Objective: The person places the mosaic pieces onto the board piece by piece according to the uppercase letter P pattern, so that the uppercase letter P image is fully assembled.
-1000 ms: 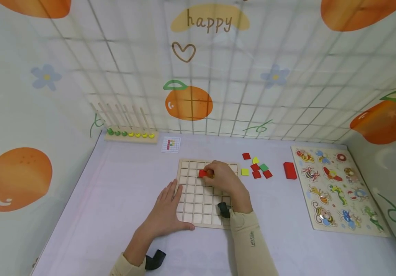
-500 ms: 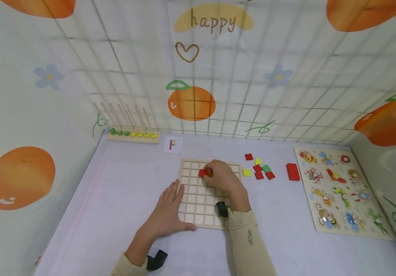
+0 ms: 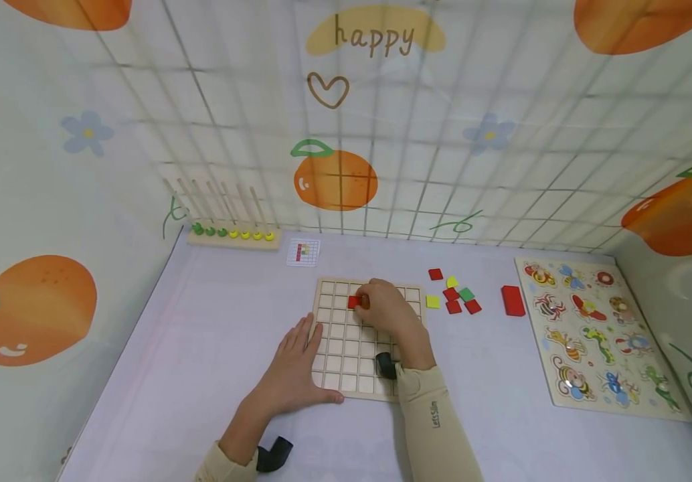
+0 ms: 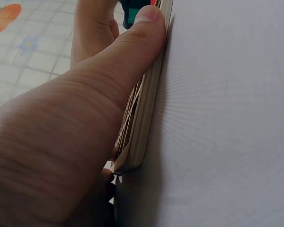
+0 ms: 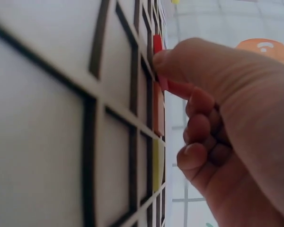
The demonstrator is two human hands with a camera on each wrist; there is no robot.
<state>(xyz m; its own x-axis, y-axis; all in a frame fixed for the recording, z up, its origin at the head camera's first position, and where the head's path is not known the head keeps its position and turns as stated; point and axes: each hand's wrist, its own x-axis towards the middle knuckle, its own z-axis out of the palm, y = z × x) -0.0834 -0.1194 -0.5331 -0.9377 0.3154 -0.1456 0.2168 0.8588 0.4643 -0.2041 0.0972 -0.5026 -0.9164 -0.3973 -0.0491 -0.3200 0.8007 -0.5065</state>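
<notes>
Red square tile (image 3: 354, 302), flat and thin, sits on the wooden grid board (image 3: 346, 348) in the upper rows, just left of the right hand's fingertips. Right hand (image 3: 385, 309) lies over the board, palm down, wrist toward the near edge; thumb and forefinger pinch the tile, other 3 fingers curled under, seen close in the right wrist view (image 5: 213, 142). Board is pale wood with square cells in a dark-lined grid. Left hand (image 3: 288, 375) rests flat, fingers straight and relaxed, thumb pressed along the board's near-left edge (image 4: 146, 109), holding nothing.
</notes>
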